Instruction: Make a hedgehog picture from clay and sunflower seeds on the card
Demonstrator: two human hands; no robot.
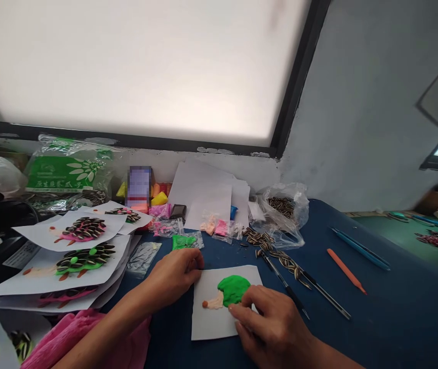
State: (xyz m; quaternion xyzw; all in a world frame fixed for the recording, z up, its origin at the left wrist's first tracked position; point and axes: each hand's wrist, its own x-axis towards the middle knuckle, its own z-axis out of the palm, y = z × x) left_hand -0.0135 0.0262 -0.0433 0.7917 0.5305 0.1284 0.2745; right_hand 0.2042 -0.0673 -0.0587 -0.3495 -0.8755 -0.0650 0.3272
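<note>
A large, pale window point(145, 66), brightly lit, is set at the far left and bordered by a dark frame point(126, 139). Along its lower edge, flaked white patches point(215, 150) can be seen. To the right, a grey wall point(365, 102) is more dimly lit. Below, a dark blue tabletop point(357, 312) is seen, with a green surface point(388, 228) visible beyond it at right.

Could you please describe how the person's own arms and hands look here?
The left hand and right hand are ungloved. The left forearm and right forearm show no sleeve, watch or bracelet within the picture; I can make out no rings.
</note>
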